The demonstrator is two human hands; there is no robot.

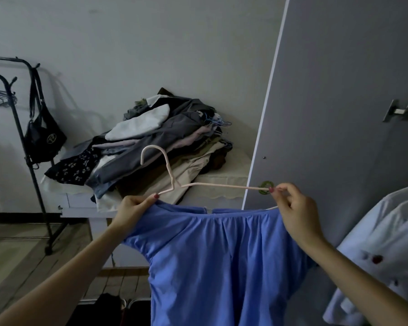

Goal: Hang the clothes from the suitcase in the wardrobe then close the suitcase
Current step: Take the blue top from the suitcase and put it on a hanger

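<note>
Both hands hold up blue top: left hand pinches neckline, right hand pinches pink hanger end.

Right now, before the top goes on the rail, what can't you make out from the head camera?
- Suitcase: nowhere in the head view.
- Wardrobe interior and rail: hidden behind the grey wardrobe door.
- Pink wire hanger: its lower bar is covered by the blue gathered-neck top.
- White garment with red spots: cut off by the right edge.
- Black metal clothes rack: cut off at left.
</note>
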